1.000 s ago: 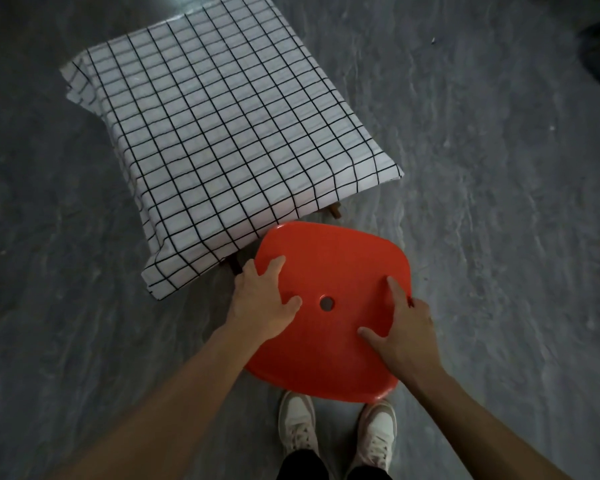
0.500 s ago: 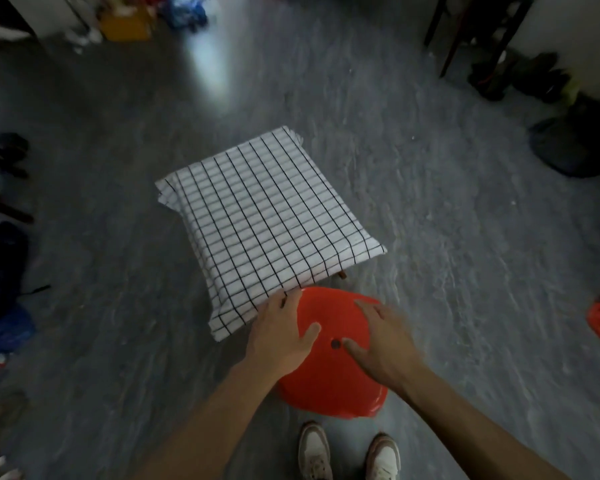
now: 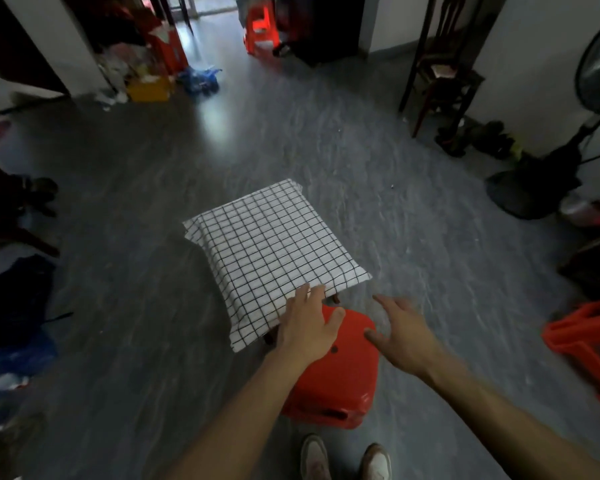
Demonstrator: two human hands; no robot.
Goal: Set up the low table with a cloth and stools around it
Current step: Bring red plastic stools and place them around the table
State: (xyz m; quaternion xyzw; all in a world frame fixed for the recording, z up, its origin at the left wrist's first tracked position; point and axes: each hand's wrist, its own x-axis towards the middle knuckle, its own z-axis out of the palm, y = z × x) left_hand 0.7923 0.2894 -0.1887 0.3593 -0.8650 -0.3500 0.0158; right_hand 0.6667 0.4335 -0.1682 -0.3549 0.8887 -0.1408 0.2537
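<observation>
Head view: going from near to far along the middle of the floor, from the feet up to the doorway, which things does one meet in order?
White shoes → red stool with both hands above it → low table under the checked cloth → bare grey floor → red stool in the doorway.

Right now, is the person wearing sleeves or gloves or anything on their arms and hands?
No. The left hand and right hand are bare, with no gloves, and no rings or watch that I can see. Both forearms are uncovered, with no sleeves in view.
</observation>
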